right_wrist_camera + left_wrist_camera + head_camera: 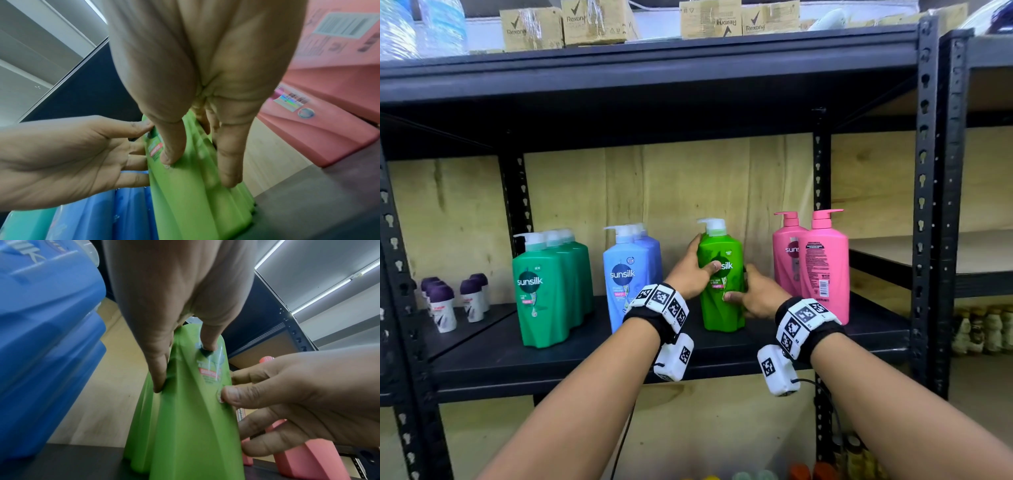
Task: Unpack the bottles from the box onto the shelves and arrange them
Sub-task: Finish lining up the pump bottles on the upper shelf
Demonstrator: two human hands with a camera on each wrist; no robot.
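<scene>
A light green Sunsilk pump bottle [720,277] stands upright mid-shelf on the black shelf board [585,349], with a second one right behind it. My left hand [697,263] grips its left side, thumb across the front label. Lower down, my right hand [744,286] grips the right side, thumb on the front. In the left wrist view my fingers [160,373] press the green bottle [191,426]. In the right wrist view my thumb and fingers [228,170] straddle the green bottle [195,194]. No box is in view.
Rows of dark green bottles [544,291] and blue bottles [625,274] stand to the left, pink bottles [822,263] close on the right. Small roll-on deodorants [445,305] sit far left. Rexona cartons [592,24] fill the top shelf. A black upright [924,205] bounds the right end.
</scene>
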